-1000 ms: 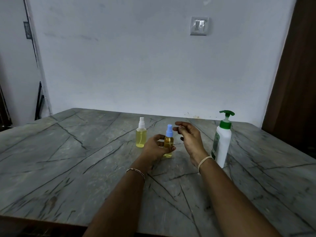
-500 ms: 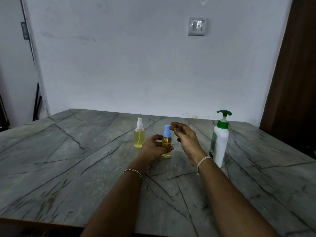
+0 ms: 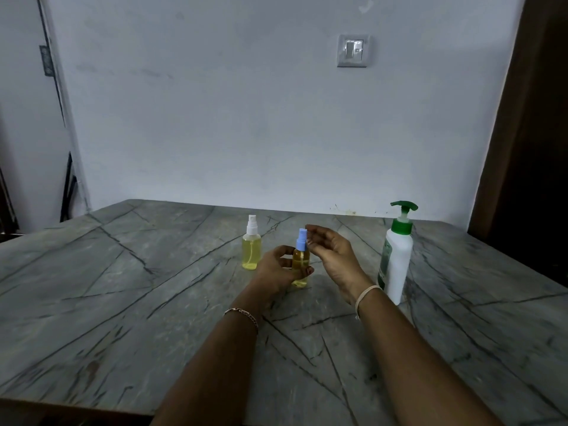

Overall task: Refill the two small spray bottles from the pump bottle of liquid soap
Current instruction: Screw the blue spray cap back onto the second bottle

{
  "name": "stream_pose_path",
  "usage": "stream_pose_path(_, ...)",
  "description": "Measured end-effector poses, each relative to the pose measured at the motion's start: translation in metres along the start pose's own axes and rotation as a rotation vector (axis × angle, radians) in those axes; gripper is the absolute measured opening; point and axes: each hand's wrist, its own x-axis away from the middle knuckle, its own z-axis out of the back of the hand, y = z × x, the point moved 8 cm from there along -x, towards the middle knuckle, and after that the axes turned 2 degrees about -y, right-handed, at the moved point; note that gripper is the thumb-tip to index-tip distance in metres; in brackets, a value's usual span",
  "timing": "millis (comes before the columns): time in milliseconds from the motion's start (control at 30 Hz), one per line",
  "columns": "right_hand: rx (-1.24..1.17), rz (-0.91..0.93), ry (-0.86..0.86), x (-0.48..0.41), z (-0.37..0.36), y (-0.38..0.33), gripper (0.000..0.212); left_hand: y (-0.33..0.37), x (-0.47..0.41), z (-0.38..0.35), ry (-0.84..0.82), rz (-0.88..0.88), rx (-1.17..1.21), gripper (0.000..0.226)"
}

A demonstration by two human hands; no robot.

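Observation:
A small spray bottle with a blue top [image 3: 301, 259], holding amber-yellow liquid, stands on the grey stone table [image 3: 129, 290]. My left hand [image 3: 278, 272] is wrapped around its body. My right hand [image 3: 333, 256] hovers just right of the blue top, fingers apart, fingertips close to the cap; whether they touch it is unclear. A second spray bottle with a white top [image 3: 251, 246], with pale yellow liquid, stands free just to the left. The white pump bottle with a green pump [image 3: 397, 253] stands upright to the right, beside my right wrist.
The table runs back to a white wall with a light switch [image 3: 353, 50]. A dark brown door or panel [image 3: 528, 149] stands at the right. The table's near edge is at the bottom left.
My right hand has drifted a little left, closer to the blue top. My left hand keeps its hold on the bottle.

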Motion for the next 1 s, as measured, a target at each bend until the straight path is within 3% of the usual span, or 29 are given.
stream_pose_path(100, 0.047, 0.010, -0.058, -0.001, -0.007, 0.003, 0.028, -0.002, -0.001, 0.000, -0.008, 0.011, 0.010, 0.052)
stream_pose_path(433, 0.189, 0.085, 0.058, -0.002, -0.001, 0.001, 0.033, -0.004, -0.002, -0.001, 0.005, 0.013, 0.023, 0.049)
stream_pose_path(667, 0.143, 0.004, -0.035, -0.004, -0.005, 0.008, 0.034, -0.003, -0.001, 0.000, 0.017, 0.017, 0.011, 0.051)
stream_pose_path(1000, 0.286, 0.063, 0.107, -0.005, -0.006, 0.006, 0.033, 0.003, 0.002, 0.001, 0.050, -0.011, -0.088, 0.047)
